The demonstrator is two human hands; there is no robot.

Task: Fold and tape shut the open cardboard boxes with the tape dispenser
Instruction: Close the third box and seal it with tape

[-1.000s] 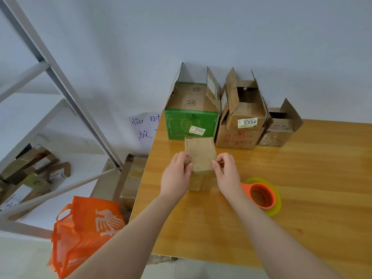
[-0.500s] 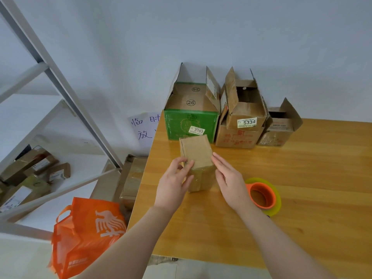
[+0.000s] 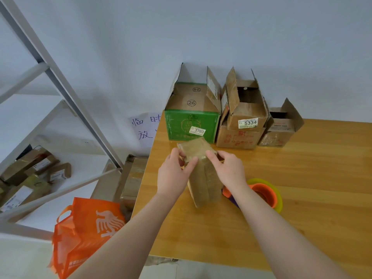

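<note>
Curling in, left grip (image 3: 173, 175) and right grip (image 3: 230, 170) now pinch the box (image 3: 204, 182).

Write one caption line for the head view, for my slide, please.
Left hand and right hand grip a small brown box on the wooden table, tape dispenser beside it.

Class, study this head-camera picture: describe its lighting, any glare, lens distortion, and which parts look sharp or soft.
Head view: light soft and even, shadows faint; wide-angle lens tilts the shelf post and splays the flaps of the green box; slight sheen on the taped small box; label 5334 reads sharp.
</note>
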